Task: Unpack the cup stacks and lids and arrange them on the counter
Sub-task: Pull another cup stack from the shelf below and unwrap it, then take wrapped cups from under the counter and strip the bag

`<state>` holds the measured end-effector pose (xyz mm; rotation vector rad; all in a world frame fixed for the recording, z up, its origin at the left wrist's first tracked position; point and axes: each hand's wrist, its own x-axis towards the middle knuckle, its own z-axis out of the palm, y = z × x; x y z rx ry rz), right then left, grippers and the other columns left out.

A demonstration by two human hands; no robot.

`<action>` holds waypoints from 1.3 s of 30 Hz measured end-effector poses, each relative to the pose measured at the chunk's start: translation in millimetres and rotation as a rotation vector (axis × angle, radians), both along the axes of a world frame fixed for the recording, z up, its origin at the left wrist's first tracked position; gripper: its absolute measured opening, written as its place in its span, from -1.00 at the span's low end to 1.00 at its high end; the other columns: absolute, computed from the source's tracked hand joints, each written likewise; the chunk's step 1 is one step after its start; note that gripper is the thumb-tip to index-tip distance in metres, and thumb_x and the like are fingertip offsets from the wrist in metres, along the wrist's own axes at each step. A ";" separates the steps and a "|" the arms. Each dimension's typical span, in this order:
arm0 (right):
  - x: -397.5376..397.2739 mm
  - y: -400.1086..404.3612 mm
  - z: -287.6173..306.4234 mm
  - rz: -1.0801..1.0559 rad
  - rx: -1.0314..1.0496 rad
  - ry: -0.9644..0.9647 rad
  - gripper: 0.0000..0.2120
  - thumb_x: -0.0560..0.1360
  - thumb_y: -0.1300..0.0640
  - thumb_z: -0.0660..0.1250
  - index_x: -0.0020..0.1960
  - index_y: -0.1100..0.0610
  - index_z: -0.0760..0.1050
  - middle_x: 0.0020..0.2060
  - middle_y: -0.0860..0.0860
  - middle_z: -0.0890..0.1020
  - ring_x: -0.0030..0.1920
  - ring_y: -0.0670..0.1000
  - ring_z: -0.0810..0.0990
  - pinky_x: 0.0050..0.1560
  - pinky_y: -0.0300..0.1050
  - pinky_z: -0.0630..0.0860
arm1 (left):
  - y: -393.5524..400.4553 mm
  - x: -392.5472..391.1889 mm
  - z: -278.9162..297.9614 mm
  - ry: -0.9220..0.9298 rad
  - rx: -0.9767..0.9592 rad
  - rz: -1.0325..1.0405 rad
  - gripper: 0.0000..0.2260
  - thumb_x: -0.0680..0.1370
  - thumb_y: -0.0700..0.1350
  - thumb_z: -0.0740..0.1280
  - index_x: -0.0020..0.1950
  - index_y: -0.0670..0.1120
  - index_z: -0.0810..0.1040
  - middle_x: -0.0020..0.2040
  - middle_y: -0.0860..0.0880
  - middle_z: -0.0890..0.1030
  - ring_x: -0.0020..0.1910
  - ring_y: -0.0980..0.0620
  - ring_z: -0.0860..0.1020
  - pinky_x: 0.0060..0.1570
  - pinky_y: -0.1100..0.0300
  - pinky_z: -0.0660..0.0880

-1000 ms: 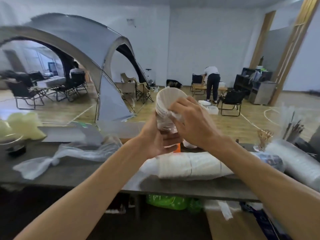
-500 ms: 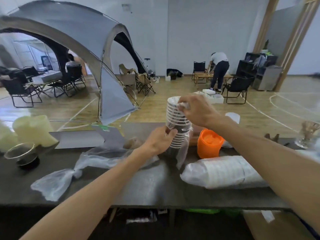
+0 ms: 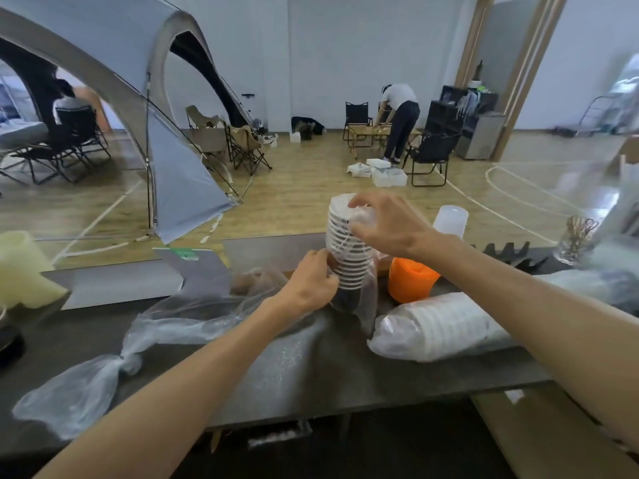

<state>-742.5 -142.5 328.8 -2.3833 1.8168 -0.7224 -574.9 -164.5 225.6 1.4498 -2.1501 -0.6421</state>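
Note:
A stack of white paper cups (image 3: 349,250) stands upright on the dark counter (image 3: 311,368), with a clear plastic sleeve (image 3: 366,305) hanging loose around its lower part. My right hand (image 3: 387,226) sits on top of the stack and pinches bunched plastic there. My left hand (image 3: 311,281) grips the plastic at the stack's lower left side. A second bagged stack of white cups or lids (image 3: 439,326) lies on its side to the right.
An empty knotted plastic bag (image 3: 114,361) lies across the counter's left. An orange tub (image 3: 409,278) and a translucent cup (image 3: 449,219) stand behind the stacks. A cream foam block (image 3: 20,267) sits far left. Stirrers in a glass (image 3: 577,236) stand at the far right.
The cup stack came down from mid-air and now stands on the counter. My right hand went to its top, my left hand to the plastic low on its side.

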 end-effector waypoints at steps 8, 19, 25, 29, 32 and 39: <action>26.2 59.2 -5.2 -0.107 -0.254 0.274 -0.66 0.55 0.06 0.34 0.30 0.09 0.52 0.27 0.08 0.55 0.32 0.12 0.44 0.35 0.10 0.35 | 39.8 23.5 -10.1 -0.162 -0.183 -0.063 -0.92 0.52 -0.10 0.32 -0.02 -0.03 0.46 -0.03 -0.02 0.47 -0.09 -0.04 0.49 -0.05 0.06 0.46; 86.0 271.4 -183.8 -0.372 -0.007 -0.078 -0.74 0.56 0.08 0.32 0.21 0.11 0.54 0.12 0.09 0.58 0.13 0.14 0.54 0.13 0.14 0.54 | 218.9 74.1 -92.1 -0.326 -0.270 -0.361 -0.86 0.57 -0.07 0.36 0.12 -0.01 0.53 0.08 0.03 0.51 -0.05 0.03 0.55 -0.04 0.05 0.58; 140.5 420.3 -288.6 -0.539 0.289 -0.193 -0.68 0.62 0.01 0.29 0.35 0.02 0.48 0.24 -0.01 0.56 0.23 0.00 0.54 0.25 -0.02 0.54 | 338.2 104.9 -162.9 -0.501 -0.179 -0.628 -0.84 0.59 -0.07 0.33 0.16 0.03 0.52 0.09 0.05 0.49 -0.02 0.08 0.53 -0.02 0.14 0.55; 201.6 475.5 -314.4 -0.634 0.397 -0.228 -0.67 0.64 0.00 0.28 0.38 0.01 0.46 0.26 -0.01 0.56 0.23 -0.02 0.55 0.25 -0.08 0.54 | 382.5 144.0 -193.4 -0.567 -0.144 -0.751 -0.80 0.61 -0.09 0.31 0.23 -0.01 0.53 0.16 0.01 0.51 0.05 0.05 0.54 0.09 0.09 0.55; 262.4 497.6 -333.2 -0.712 0.410 -0.261 -0.69 0.64 0.03 0.28 0.37 0.04 0.46 0.23 0.02 0.57 0.22 0.03 0.55 0.24 -0.03 0.54 | 393.1 195.3 -213.8 -0.598 -0.160 -0.843 -0.80 0.61 -0.10 0.30 0.24 -0.01 0.53 0.16 0.01 0.51 0.04 0.08 0.54 0.08 0.12 0.55; 436.4 517.4 -447.5 -0.864 0.488 -0.272 -0.72 0.55 0.15 0.34 0.25 0.08 0.47 0.14 0.08 0.57 0.16 0.14 0.56 0.14 0.06 0.49 | 419.4 358.1 -305.3 -0.580 -0.124 -1.054 -0.82 0.59 -0.08 0.30 0.18 0.01 0.51 0.10 0.01 0.50 -0.06 0.08 0.50 -0.05 0.11 0.55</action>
